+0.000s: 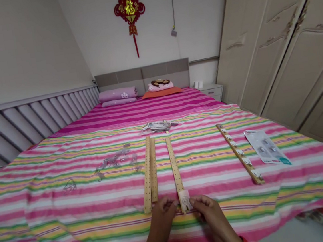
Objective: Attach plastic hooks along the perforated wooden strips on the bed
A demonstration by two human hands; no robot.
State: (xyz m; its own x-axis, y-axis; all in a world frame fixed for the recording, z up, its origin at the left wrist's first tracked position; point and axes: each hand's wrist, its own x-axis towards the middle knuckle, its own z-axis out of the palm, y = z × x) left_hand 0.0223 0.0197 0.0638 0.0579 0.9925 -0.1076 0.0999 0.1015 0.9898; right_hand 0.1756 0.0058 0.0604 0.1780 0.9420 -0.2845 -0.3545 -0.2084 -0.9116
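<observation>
While the right hand (208, 210) pinches the right edge of a small card (185, 201), the left hand (164, 211) sits just beside its other edge, fingers drawn together; whether they grasp anything, I cannot tell. The card lies over the near end of a holed wooden strip (173, 159) on the bed (87, 213). Left of that strip, two more strips (146, 173) lie side by side, their near ends by the left hand. Well to the right are a bar (236, 150) bearing white pieces and, near it, a blister pack (265, 148). Clear plastic bits (118, 158) are scattered at left.
</observation>
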